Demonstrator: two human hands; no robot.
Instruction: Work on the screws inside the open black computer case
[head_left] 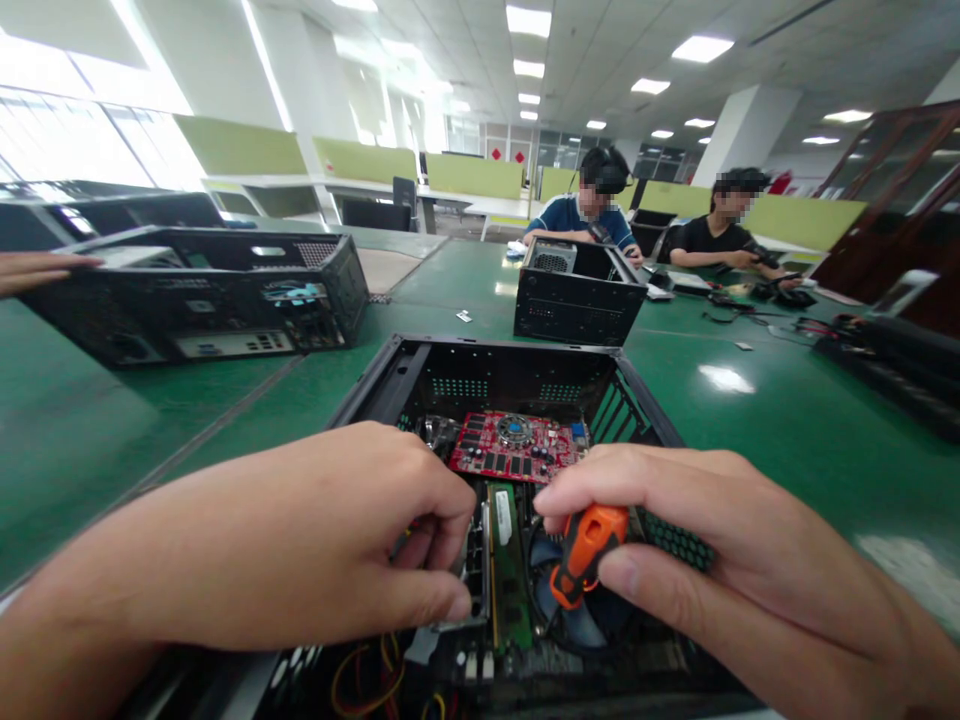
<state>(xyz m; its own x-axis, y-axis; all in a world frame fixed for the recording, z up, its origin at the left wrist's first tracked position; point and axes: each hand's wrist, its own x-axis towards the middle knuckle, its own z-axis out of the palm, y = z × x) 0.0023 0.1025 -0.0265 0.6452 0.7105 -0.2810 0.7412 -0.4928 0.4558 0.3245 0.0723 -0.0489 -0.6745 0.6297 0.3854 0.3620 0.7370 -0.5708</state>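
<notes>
Below me lies an open black computer case (517, 352). A red graphics card (517, 445) with a small round fan is at its far end, and a green memory module (510, 580) stretches toward me in the middle. My left hand (390, 540) reaches over the left side of the case, fingers curled beside the module; whatever they grip is hidden. Between the thumb and fingers of my right hand (697, 540) is an orange and black screwdriver (589, 555), its handle showing and its tip out of sight. Beneath it sits a dark cooling fan (585, 620).
Another black case (225, 300) lies at the left on the green table (435, 275), with another person's hand (45, 270) on it. A third case (577, 300) stands ahead, near two people (581, 215). Cables and dark equipment (892, 360) lie at the right.
</notes>
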